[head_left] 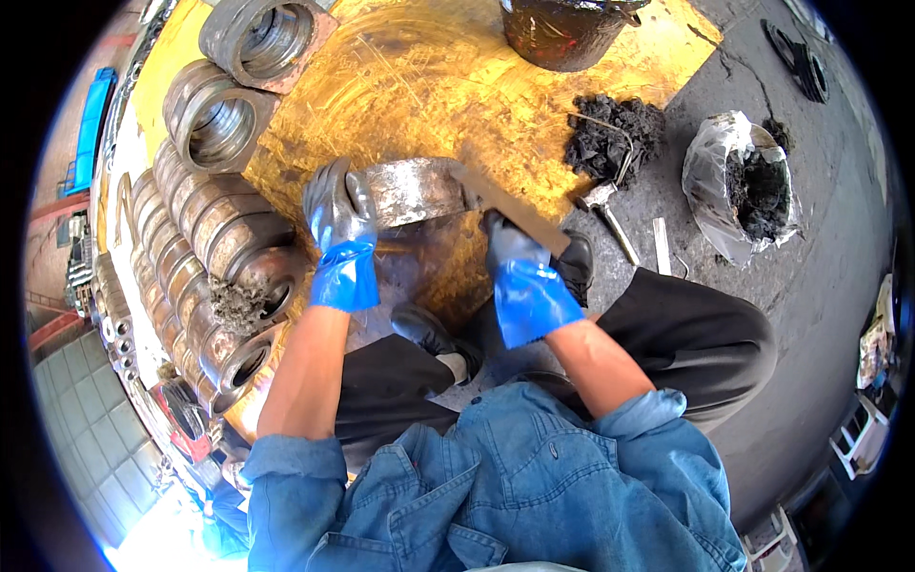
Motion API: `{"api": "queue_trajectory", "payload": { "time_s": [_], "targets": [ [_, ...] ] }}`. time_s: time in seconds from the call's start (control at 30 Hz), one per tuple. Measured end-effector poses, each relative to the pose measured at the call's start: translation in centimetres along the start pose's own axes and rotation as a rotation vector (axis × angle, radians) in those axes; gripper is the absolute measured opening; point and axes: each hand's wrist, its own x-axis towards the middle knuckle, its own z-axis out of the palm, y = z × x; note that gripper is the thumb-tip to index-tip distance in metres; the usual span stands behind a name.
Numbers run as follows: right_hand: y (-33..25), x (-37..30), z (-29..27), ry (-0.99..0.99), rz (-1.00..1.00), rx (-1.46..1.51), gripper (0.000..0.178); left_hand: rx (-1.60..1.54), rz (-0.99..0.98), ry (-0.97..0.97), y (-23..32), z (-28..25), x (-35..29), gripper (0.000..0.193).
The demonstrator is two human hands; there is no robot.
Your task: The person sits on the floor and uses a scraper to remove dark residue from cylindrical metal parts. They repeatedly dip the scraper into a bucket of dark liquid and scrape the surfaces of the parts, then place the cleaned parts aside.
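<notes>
In front of me a short, worn metal ring [416,190] lies on its side on the yellow sheet. My left hand [341,210], in a dark glove with a blue cuff, is closed over the ring's left end. A long, flat brown bar [519,212], perhaps a file, slants across the ring's right end. Around the bar's near part my right hand [515,250] is closed, gloved the same way; some of its fingers are hidden. I cannot tell whether the bar presses on the ring or just passes over it.
Rows of rusty metal cylinders [224,224] stand at left, a grey fibre wad [238,303] on them. Far off is a black bucket [564,36]. Rightward are black rags [615,143], a hammer [618,229], a pale strip [661,246] and a plastic-lined container [715,191]. My shoes flank the sheet's near part.
</notes>
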Motion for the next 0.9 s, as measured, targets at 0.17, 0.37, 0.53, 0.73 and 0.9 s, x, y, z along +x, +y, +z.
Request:
{"api": "queue_trajectory", "payload": {
  "time_s": [0.17, 0.37, 0.53, 0.73, 0.9],
  "targets": [
    [1.1, 6.0, 1.3, -0.051, 0.045, 0.100, 0.033, -0.034, 0.022, -0.017, 1.6, 1.3, 0.9, 0.031],
    [4.8, 3.3, -2.1, -0.470, -0.148, -0.024, 0.033, -0.042, 0.002, -0.010, 1.6, 0.5, 1.1, 0.030],
    [1.0, 8.2, -8.3, -0.726, -0.203, -0.102, 0.036, -0.049, 0.012, 0.001, 0.8, 0.1, 0.7, 0.029],
    [2.5, 5.7, -7.1, -0.872, -0.025, -0.083, 0.037, -0.012, 0.019, 0.009, 1.4, 0.5, 0.4, 0.029],
    [1.7, 9.6, -6.9, -0.743, -0.278, -0.174, 0.035, -0.048, -0.007, 0.008, 0.7, 0.4, 0.8, 0.030]
  ]
}}
